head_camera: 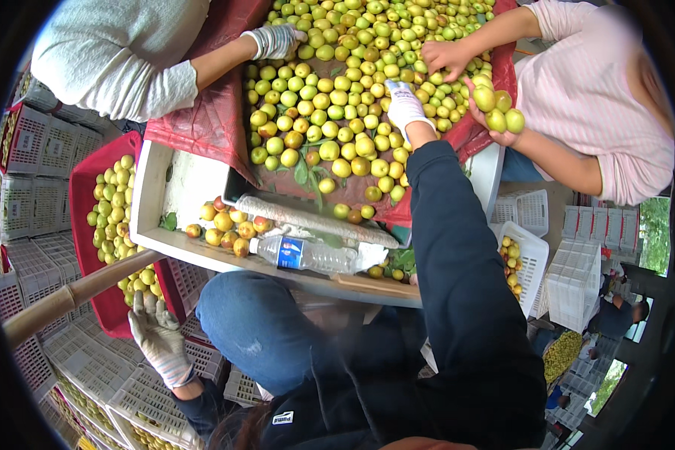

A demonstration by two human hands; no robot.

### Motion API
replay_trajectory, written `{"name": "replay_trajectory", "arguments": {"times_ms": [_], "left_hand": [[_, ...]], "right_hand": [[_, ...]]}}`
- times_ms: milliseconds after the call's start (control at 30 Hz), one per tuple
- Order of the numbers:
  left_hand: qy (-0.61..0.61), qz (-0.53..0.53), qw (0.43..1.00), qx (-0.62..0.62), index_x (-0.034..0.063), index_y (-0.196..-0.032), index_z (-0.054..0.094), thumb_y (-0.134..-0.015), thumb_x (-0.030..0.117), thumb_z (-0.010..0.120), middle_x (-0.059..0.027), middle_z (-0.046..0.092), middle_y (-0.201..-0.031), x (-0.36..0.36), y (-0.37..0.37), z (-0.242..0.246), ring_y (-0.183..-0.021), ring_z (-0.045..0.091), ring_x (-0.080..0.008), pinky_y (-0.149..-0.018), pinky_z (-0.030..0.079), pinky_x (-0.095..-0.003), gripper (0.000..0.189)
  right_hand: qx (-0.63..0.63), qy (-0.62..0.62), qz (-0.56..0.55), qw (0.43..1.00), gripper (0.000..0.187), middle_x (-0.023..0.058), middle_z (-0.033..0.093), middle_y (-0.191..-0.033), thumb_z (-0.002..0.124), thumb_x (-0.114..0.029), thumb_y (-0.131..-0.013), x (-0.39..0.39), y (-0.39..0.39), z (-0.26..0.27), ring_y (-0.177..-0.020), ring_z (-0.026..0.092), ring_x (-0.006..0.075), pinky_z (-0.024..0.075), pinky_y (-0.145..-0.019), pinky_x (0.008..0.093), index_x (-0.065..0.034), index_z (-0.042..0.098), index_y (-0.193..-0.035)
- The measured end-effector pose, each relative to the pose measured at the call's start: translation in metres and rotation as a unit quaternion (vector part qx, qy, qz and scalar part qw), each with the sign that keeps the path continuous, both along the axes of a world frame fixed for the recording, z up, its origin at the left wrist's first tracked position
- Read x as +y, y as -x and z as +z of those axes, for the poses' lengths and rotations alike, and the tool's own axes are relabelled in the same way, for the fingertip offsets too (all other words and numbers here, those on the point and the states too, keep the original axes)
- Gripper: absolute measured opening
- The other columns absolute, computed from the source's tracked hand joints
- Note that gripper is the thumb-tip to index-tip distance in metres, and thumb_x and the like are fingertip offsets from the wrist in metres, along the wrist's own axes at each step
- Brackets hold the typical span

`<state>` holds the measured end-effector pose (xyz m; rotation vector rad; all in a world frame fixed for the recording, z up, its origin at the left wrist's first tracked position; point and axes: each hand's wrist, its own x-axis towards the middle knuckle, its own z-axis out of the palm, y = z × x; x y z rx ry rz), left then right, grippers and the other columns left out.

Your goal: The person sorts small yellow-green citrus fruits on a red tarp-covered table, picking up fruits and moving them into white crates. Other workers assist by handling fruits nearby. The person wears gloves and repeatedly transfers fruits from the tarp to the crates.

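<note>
My right hand (407, 108), in a white knit glove with a coated grip, reaches into a broad heap of green-yellow jujubes (329, 150) on the sorting table. Its fingertips touch the fruit; whether they grip one is hidden. My left hand (158, 340), in a soiled glove, is low on the left with palm turned up, fingers apart and nothing in it. Just beyond those fingers stands a red-lined crate (84, 225) holding jujubes of the same sort. Browner jujubes (223, 220) lie in the table's near left corner.
A clear plastic bottle (309, 254) lies along the table's near rim (202, 260). One co-worker's gloved hand (275, 42) touches the heap; another person's hand (500, 121) holds several jujubes. A bamboo pole (79, 295) crosses the left. White crates (90, 368) are stacked around.
</note>
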<state>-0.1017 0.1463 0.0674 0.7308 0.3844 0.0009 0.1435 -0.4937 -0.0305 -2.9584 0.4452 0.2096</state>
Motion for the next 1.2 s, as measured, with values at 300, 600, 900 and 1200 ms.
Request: {"name": "replay_trajectory", "arguments": {"times_ms": [300, 600, 900, 1200], "left_hand": [[-0.188, -0.081, 0.979, 0.026, 0.0014, -0.147, 0.044, -0.106, 0.045, 0.049, -0.0088, 0.064, -0.119, -0.088, -0.071, 0.049, -0.099, 0.065, -0.0181, -0.086, 0.052, -0.0293, 0.061], [-0.293, -0.428, 0.853, -0.062, -0.002, -0.137, 0.053, -0.106, 0.031, 0.05, -0.0093, 0.067, -0.118, -0.215, -0.176, 0.077, -0.104, 0.066, -0.0163, -0.09, 0.051, -0.0299, 0.045], [-0.244, -0.573, 0.72, -0.308, 0.0011, -0.141, 0.053, -0.107, 0.031, 0.052, -0.0074, 0.064, -0.129, -0.414, -0.203, 0.079, -0.117, 0.061, -0.0156, -0.097, 0.051, -0.0309, 0.045], [-0.644, -0.418, 0.467, -0.44, 0.0062, -0.131, 0.06, -0.094, 0.028, 0.067, -0.0175, 0.059, -0.13, -0.378, -0.191, 0.013, -0.119, 0.058, -0.0352, -0.101, 0.048, -0.042, 0.044]], "right_hand": [[-0.044, -0.019, 0.005, 0.999, 0.048, 0.0229, 0.055, -0.13, 0.06, -0.003, -0.089, 0.008, 0.015, 0.011, -0.121, 0.056, 0.0413, 0.0467, -0.104, 0.0482, -0.0101, 0.054, -0.136], [-0.544, -0.054, -0.194, 0.814, 0.034, 0.0158, 0.06, -0.119, 0.06, 0.001, -0.094, 0.017, 0.321, 0.167, -0.111, 0.06, 0.0255, 0.0516, -0.095, 0.0373, -0.0024, 0.056, -0.127], [-0.2, 0.09, -0.345, 0.913, 0.055, 0.0281, 0.055, -0.135, 0.066, -0.015, -0.091, -0.028, 0.469, 0.179, -0.125, 0.052, 0.0437, 0.0408, -0.109, 0.0454, 0.0056, 0.049, -0.139], [-0.228, -0.203, -0.115, 0.945, 0.045, 0.0196, 0.062, -0.132, 0.066, -0.021, -0.093, 0.007, 0.283, 0.117, -0.122, 0.059, 0.0348, 0.045, -0.106, 0.0407, -0.0047, 0.058, -0.135]]}}
